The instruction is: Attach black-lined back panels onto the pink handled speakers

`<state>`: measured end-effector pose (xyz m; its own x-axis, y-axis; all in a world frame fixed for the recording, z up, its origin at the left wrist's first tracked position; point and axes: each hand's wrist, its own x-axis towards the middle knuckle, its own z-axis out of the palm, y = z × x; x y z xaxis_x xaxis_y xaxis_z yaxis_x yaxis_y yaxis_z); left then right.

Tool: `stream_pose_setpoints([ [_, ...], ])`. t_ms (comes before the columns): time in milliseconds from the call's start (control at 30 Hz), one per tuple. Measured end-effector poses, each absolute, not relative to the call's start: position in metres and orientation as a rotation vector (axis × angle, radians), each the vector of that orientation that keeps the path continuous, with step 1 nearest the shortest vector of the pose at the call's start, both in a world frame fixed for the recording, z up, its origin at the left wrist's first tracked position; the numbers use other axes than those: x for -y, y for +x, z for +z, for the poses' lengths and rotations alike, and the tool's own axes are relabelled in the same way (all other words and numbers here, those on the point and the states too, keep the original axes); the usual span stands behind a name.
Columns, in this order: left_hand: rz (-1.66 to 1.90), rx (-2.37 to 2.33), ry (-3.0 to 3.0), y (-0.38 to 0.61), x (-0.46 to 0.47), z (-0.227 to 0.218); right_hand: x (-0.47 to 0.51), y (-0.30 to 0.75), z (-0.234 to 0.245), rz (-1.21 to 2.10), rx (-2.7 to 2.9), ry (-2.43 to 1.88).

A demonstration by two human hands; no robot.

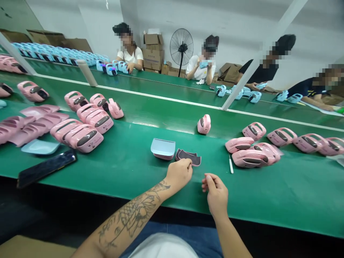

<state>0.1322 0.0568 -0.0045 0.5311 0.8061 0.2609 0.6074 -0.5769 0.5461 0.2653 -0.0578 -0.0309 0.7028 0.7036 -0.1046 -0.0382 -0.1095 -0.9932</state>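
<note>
My left hand [179,175] is closed, its fingertips pinching the near edge of a small pile of dark curved panels [191,156] with pink rims. The fingers partly cover that pile. Just left of it lies a stack of curved panels [162,147], light blue on top with pink ones beneath. To the right, my right hand [217,193] hovers above the near edge of the bench, its fingers curled in toward the thumb. No object shows in it. Straight ahead, a pink handled device [204,124] with a dark window stands by itself.
Pink devices [84,137] and pink shells [40,125] crowd the left, near a black phone [47,168]. A white-handled tool [231,165] lies beside more pink devices [249,157] on the right. Several co-workers sit across the green bench [129,172], handling blue devices [111,69].
</note>
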Motion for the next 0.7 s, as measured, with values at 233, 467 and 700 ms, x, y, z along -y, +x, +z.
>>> stream_pose_setpoints([
  [233, 0.77, -0.953, 2.203, 0.115, 0.001, 0.024, 0.069, 0.229, -0.021, 1.224, 0.41, -1.064],
  [467, 1.083, -0.735, 2.134, 0.038, -0.012, 0.031, 0.075, 0.217, -0.035, 1.536, 0.072, -0.756],
  [700, 1.399, -1.899, 1.421, -0.033, -0.246, 0.037, 0.071, 0.228, -0.076, 1.702, -0.072, -0.747],
])
